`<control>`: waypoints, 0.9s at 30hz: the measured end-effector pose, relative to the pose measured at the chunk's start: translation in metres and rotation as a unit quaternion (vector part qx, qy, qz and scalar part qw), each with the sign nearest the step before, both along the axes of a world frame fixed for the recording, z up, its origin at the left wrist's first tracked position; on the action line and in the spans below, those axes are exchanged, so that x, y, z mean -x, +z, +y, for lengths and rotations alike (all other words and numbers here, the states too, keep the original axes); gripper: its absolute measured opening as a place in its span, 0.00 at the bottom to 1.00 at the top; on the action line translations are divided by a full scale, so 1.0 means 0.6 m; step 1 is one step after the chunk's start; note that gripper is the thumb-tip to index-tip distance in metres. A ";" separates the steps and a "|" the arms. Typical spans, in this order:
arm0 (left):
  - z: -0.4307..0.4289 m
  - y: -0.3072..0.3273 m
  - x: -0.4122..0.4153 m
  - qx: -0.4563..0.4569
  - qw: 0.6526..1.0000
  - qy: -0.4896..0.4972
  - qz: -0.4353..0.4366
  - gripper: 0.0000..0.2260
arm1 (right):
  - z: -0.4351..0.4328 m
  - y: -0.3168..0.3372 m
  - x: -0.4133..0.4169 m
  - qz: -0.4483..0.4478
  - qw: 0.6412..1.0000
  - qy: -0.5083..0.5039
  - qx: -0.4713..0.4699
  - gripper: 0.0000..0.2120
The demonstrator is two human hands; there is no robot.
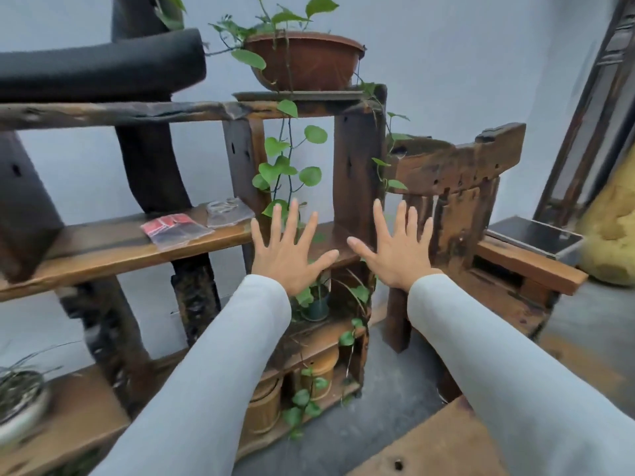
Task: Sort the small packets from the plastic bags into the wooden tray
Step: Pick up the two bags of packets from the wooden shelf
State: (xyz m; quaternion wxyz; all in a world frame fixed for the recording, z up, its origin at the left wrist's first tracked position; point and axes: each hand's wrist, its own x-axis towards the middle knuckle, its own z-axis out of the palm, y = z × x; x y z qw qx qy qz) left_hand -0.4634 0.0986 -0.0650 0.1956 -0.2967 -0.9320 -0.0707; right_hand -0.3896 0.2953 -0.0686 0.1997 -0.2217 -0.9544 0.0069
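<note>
Two clear plastic bags lie on a wooden shelf board (103, 250) at the left. The nearer bag (175, 230) holds red and dark small packets. The farther bag (228, 211) holds pale, whitish contents that I cannot make out. My left hand (287, 250) and my right hand (395, 250) are held up side by side in front of the shelf, palms away from me, fingers spread, holding nothing. Both hands are to the right of the bags and apart from them. No wooden tray is clearly visible.
A rustic dark wooden shelf unit stands ahead, with a potted vine (304, 60) on top trailing down. A small pot (316, 305) and wooden tubs (319, 371) sit on the lower shelves. A wooden chair (481, 207) stands right, a bowl planter (20, 396) at the lower left.
</note>
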 end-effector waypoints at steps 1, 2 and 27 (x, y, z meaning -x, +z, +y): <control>-0.019 -0.001 0.007 0.000 1.000 0.015 0.000 0.37 | -0.015 -0.002 0.017 0.000 1.000 0.018 0.003 0.43; -0.040 -0.002 0.013 0.001 1.000 0.029 0.000 0.37 | -0.032 -0.004 0.033 0.001 0.999 0.034 0.006 0.44; -0.495 -0.005 0.201 -0.031 0.974 0.223 -0.004 0.39 | -0.459 0.023 0.320 0.017 0.978 0.201 -0.060 0.44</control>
